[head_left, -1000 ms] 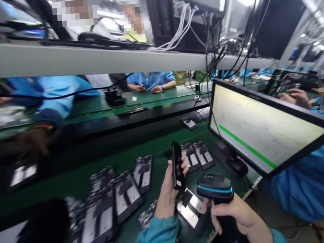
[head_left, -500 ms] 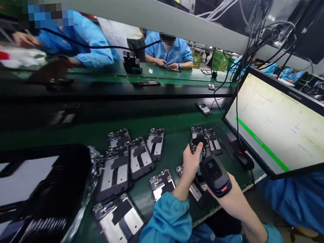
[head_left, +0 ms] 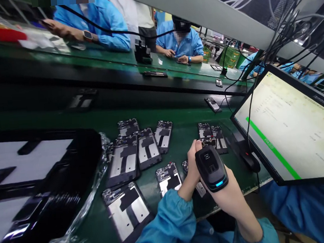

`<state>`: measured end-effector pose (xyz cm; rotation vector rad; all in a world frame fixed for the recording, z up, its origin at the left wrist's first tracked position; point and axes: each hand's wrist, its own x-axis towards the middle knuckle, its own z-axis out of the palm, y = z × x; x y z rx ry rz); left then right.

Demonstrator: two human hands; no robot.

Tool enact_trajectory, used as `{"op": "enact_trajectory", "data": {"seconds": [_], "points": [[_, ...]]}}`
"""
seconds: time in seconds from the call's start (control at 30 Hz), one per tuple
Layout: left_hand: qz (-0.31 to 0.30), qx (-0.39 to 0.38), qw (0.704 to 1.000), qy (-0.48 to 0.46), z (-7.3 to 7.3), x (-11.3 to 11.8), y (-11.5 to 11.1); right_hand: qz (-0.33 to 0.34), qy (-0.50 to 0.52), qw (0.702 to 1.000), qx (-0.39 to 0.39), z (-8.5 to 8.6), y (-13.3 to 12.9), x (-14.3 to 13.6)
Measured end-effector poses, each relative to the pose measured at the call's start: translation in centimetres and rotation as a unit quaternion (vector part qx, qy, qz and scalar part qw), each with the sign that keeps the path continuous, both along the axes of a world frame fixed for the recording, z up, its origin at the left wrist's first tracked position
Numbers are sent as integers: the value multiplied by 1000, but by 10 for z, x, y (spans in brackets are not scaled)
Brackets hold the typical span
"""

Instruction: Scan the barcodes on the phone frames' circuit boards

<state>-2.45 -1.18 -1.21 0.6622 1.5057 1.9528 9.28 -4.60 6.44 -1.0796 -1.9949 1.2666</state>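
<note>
Our right hand grips a scanner, our left hand an opened phone, which, lowered carelessly, could scrape the loose phone at twelve o'clock.

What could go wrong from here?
1. The scanner in the right hand sits very close in view to the phone unit in the left hand; it might knock the exposed board.
2. The phone units crowded at left could scrape each other if nudged.
3. The mouse lies near the edge of the bench; an elbow might push it off.
</note>
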Motion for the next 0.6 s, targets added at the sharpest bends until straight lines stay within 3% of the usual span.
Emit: {"op": "enact_trajectory", "data": {"seconds": [0.1,0.3,0.6], "points": [[-14,-3,1000,-8,4,-3,0,-12,-9,1000,-9,0,-1,7],[18,-18,999,26,6,-4,-4,-35,-24,999,-25,7,-4,16],[26,-35,995,95,4,0,-6,-15,-25,999,-18,11,-6,20]]}}
